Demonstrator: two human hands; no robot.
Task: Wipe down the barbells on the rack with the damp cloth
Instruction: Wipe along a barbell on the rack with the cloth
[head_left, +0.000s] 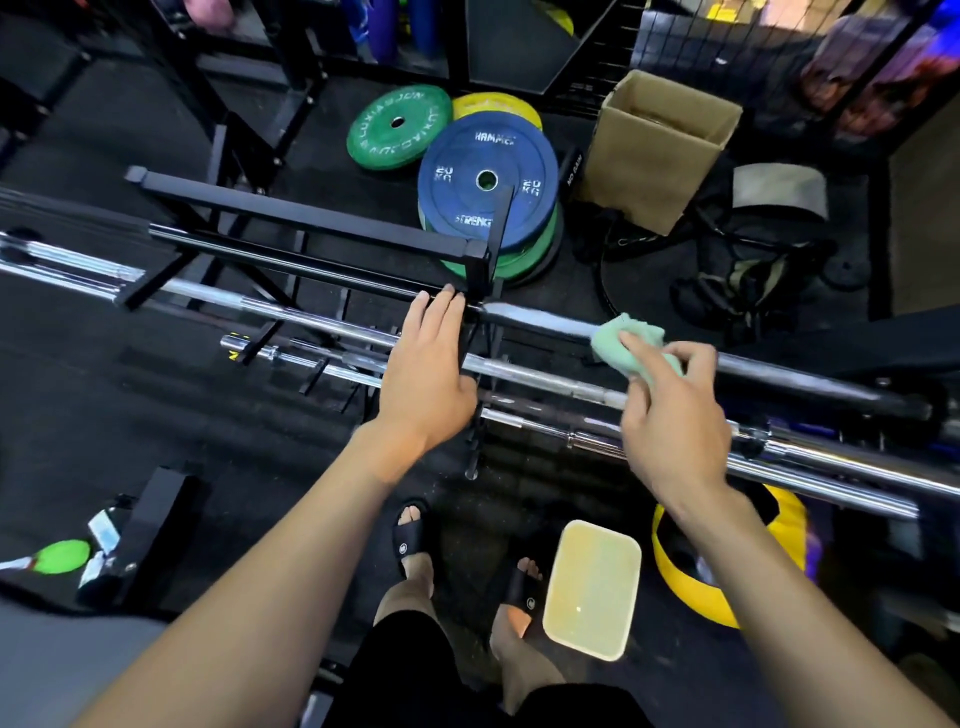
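Several steel barbells (311, 317) lie side by side across a low black rack (306, 215), running from the left edge to the lower right. My right hand (670, 415) holds a pale green cloth (628, 340) bunched in its fingers, pressed on the far barbell's shaft right of the rack's upright. My left hand (426, 374) rests flat, fingers together, over the barbells by the rack's upright post (480, 270), with nothing gripped in it.
A stack of blue and green weight plates (485, 182) lies on the floor behind the rack, next to a cardboard box (660, 145). A pale rectangular tub (592, 587) sits by my sandalled feet, a yellow bag (691, 587) beside it. Straps (748, 280) lie at the right.
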